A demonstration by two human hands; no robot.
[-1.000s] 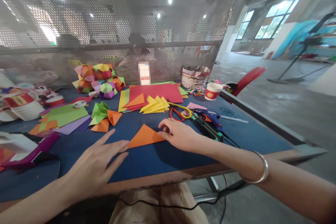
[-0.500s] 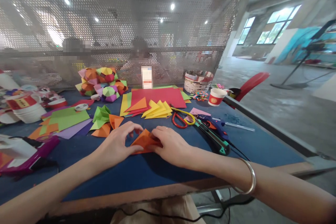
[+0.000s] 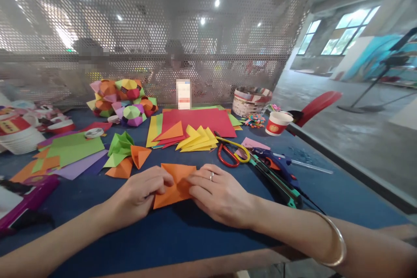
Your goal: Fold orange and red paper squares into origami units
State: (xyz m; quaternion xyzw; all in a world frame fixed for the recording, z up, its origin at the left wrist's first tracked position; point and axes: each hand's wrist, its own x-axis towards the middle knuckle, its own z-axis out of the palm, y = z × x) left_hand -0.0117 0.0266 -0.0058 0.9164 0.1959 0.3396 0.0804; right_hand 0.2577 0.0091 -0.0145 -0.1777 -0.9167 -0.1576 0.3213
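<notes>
Between my two hands is a square of orange paper (image 3: 177,189), opened out and showing crease lines. My left hand (image 3: 138,193) grips its left side with curled fingers, the thumb mostly hidden. On the right side my right hand (image 3: 221,193), with a ring on one finger, pinches the paper's edge. Just beyond the left hand lie folded orange pieces (image 3: 140,156) and a folded green piece (image 3: 120,145). Folded yellow triangles (image 3: 197,140) and an orange triangle (image 3: 171,131) rest farther back, partly on red sheets (image 3: 198,119).
To the right lie scissors (image 3: 228,156), a green-black cutter (image 3: 276,182) and a blue glue gun (image 3: 280,165). A paper cup (image 3: 278,124) and woven basket (image 3: 250,102) stand behind. Paper balls (image 3: 132,115) sit back left, near green paper (image 3: 70,147) and a purple object (image 3: 32,200).
The orange paper was a folded triangle and is now spread out to a square. My left hand's fingers have closed on its side. The view has shifted slightly.
</notes>
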